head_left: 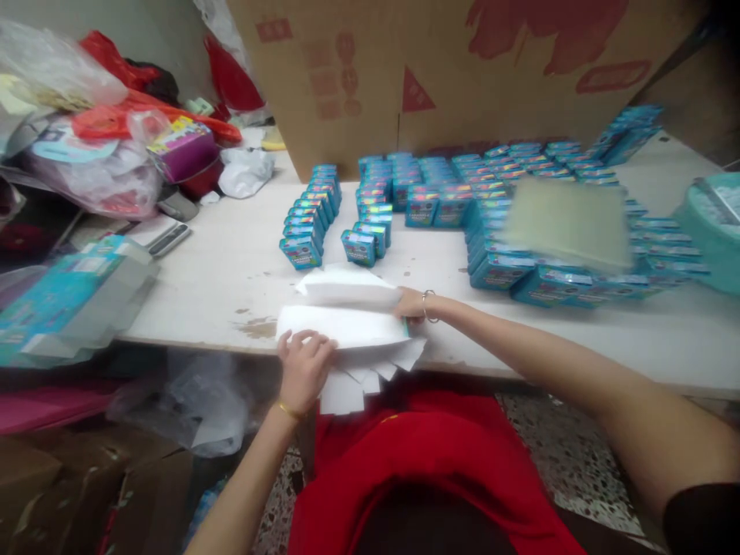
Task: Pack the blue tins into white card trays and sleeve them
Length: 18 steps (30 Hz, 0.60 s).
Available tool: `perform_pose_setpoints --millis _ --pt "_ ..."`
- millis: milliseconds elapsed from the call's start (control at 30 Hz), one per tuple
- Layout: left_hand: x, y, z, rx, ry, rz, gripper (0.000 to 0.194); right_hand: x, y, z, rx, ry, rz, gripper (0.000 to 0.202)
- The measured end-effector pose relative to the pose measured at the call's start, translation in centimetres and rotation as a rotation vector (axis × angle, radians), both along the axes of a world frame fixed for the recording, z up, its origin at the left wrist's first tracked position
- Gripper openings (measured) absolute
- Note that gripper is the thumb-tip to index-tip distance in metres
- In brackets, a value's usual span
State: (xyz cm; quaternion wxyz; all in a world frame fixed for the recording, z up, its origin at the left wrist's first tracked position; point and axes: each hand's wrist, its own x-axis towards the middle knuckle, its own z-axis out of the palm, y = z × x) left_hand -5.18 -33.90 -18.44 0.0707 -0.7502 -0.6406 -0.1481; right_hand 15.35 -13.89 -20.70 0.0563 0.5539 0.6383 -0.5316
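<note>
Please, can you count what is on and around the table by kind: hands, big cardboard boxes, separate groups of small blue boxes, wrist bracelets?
Hands: 2, left hand and right hand, both on the white sheets
Cardboard box: 1
Groups of blue boxes: 3
Bracelets: 2
Total: 8

A: Folded sheets (347,324) plain white; small boxes (301,250) turquoise with multicolour print.
B: Table (231,270) off-white, brown stains. Big carton (462,77) tan, red markings. Shirt (428,462) red. Plastic bags (98,116) red and clear.

A white worktable (231,270) stands over speckled terrazzo floor (572,455).
</note>
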Motion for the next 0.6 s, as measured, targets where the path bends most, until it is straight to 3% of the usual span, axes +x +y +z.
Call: perform_pose_setpoints --millis 100,167,233,300,367,433,500,600 --pt "-0.6 2.6 0.7 -0.226 -0.051 -0.010 0.019 0.0 1.0 0.0 0.022 0.075 -0.034 0.062" --pt "-1.2 4.5 0.7 -0.396 -0.188 0.026 0.019 0.5 0.8 0.2 0.113 0.163 -0.087 0.063" --pt "-2.0 6.3 0.4 -0.537 -0.349 0.066 0.022 1.2 -0.4 0.3 0.414 0.242 -0.101 0.061" --pt "-2.6 7.5 -0.1 -0.611 -0.459 0.048 0.025 1.8 -2.2 -0.1 0.834 0.312 0.074 0.061" --pt "-2.9 7.9 -0.6 -0.583 -0.474 -0.013 0.023 1.9 -4.0 -1.0 1.144 0.350 0.388 0.057" --pt "-2.8 7.3 -0.9 -0.463 -0.353 -0.070 0.026 1.6 -5.2 -2.1 1.292 0.314 0.614 0.044" --pt "-2.5 6.1 -1.3 -0.332 -0.153 -0.124 0.033 1.1 -5.6 -2.9 1.369 0.239 0.670 0.029" --pt "-1.9 4.1 -1.8 -0.253 0.041 -0.165 0.044 0.6 -5.6 -3.4 1.373 0.141 0.727 0.025"
